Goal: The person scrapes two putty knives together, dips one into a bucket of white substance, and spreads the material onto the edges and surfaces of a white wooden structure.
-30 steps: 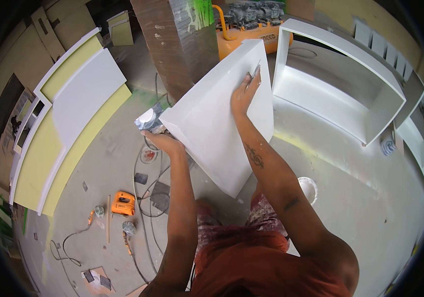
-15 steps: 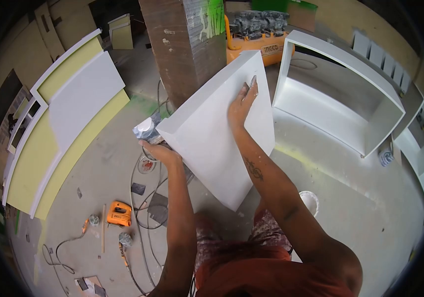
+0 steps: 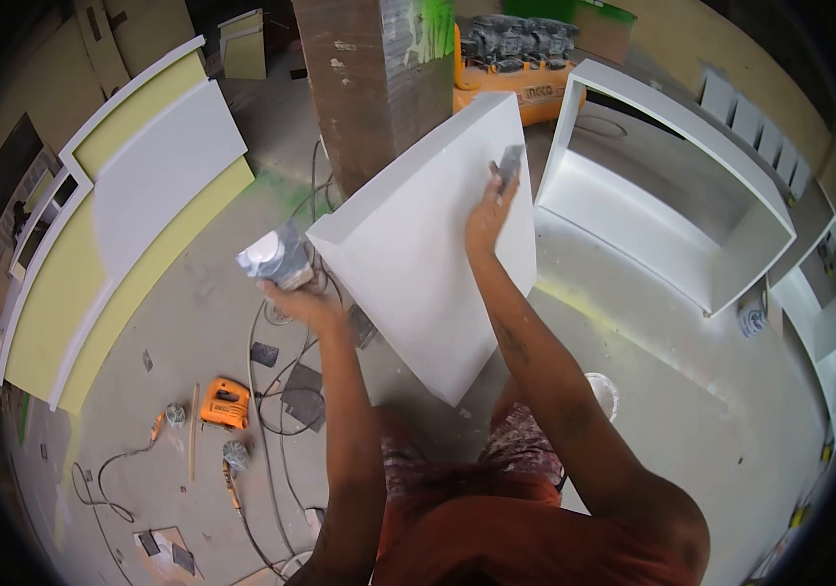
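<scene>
The white panel (image 3: 428, 254) stands tilted in front of the person, its lower corner low near their knees and its top edge up by the brown pillar (image 3: 369, 78). It looks stiff and flat, probably light for its size but awkward; the smooth painted face would likely slip, so the edges are the surest hold. The right hand (image 3: 491, 210) lies on its upper face, clenched round a small grey sanding pad (image 3: 509, 161). The left hand (image 3: 291, 293) is just beside the panel's left corner, gripping a tin (image 3: 271, 256). On the floor (image 3: 184, 322) lie cables and an orange tool (image 3: 223, 402).
</scene>
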`<state>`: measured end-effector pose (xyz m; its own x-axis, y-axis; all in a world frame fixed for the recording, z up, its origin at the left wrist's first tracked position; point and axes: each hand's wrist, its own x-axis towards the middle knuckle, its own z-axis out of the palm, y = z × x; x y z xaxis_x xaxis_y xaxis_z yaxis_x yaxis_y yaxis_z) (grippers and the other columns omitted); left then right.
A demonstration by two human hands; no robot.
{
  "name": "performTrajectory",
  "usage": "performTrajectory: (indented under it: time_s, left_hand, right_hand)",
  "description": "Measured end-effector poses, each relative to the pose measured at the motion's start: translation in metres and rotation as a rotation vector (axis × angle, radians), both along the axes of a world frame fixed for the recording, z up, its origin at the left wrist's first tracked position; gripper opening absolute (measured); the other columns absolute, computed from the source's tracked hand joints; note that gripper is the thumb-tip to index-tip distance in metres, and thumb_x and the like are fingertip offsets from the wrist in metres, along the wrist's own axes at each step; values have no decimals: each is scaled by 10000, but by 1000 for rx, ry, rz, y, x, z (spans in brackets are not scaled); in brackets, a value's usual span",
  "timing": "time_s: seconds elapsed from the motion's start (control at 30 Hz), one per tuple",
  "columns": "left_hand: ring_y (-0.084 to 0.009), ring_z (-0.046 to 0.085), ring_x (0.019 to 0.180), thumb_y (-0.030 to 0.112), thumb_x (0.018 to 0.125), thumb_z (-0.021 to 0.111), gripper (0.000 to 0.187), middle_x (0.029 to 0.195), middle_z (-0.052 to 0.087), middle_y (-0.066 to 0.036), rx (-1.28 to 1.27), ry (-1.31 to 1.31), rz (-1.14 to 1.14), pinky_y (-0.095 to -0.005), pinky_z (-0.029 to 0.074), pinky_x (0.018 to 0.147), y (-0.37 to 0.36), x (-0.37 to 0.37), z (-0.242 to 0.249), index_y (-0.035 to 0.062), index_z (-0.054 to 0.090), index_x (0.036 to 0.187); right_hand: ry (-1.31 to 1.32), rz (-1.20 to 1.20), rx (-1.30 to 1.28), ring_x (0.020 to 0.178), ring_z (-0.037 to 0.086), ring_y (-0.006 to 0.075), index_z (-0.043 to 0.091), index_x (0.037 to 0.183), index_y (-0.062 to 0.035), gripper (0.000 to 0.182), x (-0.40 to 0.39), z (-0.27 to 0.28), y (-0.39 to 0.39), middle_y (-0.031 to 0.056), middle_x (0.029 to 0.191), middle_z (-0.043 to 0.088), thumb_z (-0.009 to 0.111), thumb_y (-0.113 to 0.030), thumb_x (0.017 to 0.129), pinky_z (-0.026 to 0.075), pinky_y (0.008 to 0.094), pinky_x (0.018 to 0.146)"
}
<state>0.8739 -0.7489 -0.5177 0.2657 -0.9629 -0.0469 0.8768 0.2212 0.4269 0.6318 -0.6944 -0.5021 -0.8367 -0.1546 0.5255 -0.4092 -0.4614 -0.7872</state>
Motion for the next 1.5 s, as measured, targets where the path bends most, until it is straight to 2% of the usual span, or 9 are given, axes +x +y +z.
performTrajectory:
  time_s: [0.13,0.23,0.4,0.6,0.7,0.8,0.93,1.17,1.5]
  left_hand:
    - [-256,593,1172,382,1033,467,477,1332,580,-74,-205,-176,-137,-405,496,980,65,64,-31,65,458,1389]
    - [-255,593,1187,336,1024,486,434,1308,602,-97,50,-186,-521,-431,474,1016,150,80,-46,59,511,1357]
    - [-233,659,1070,311,1009,517,393,1189,666,-99,255,100,-835,-407,539,922,269,62,-25,33,558,1284]
    - [-216,700,937,336,1000,543,361,1064,697,-104,115,-54,-1018,-359,575,828,306,58,-29,33,594,1189]
    - [-210,695,944,311,995,549,345,1064,693,-113,286,-70,-866,-361,569,846,324,59,-20,21,592,1178]
    - [-210,690,955,310,989,560,362,1085,687,-119,70,121,-1068,-367,561,858,318,82,-42,13,587,1194]
    - [-171,664,992,280,991,577,323,1112,666,-76,136,-211,-997,-336,539,883,342,93,-39,21,587,1183]
    - [-204,674,996,322,999,566,364,1105,664,-81,238,-155,-789,-354,542,887,321,122,-59,14,571,1194]
    - [-243,624,1133,328,1019,496,402,1230,649,-102,279,-158,-599,-404,469,1007,296,188,-95,31,548,1284]
  right_hand:
    - [-267,144,175,1344,434,273,375,1477,49,635,13,-71,95,207,1478,440,536,-364,1022,302,338,1132]
    - [201,91,863,1280,510,298,520,1373,47,470,49,-96,198,217,1437,487,519,-225,990,361,361,1106]
    - [563,705,260,1316,478,395,538,1287,27,513,116,-16,291,247,1349,505,458,69,782,395,456,1091]
    - [628,623,948,1292,467,420,525,1292,26,528,130,-36,314,262,1373,459,500,123,773,358,512,1099]
    - [488,475,616,1273,481,417,528,1289,26,499,130,-60,335,249,1377,466,578,84,796,365,513,1086]
    - [612,655,158,1255,490,420,544,1292,-20,475,164,-63,336,243,1344,504,588,61,827,357,532,1083]
    - [92,885,696,1303,477,364,533,1313,-24,487,133,-121,314,239,1350,513,489,117,849,344,436,1117]
    - [553,369,511,1359,425,370,418,1437,18,462,82,-54,179,237,1411,475,441,2,975,307,413,1149]
    - [693,59,417,1196,461,442,499,1376,-52,692,163,13,72,235,1336,492,458,154,717,366,479,1058]
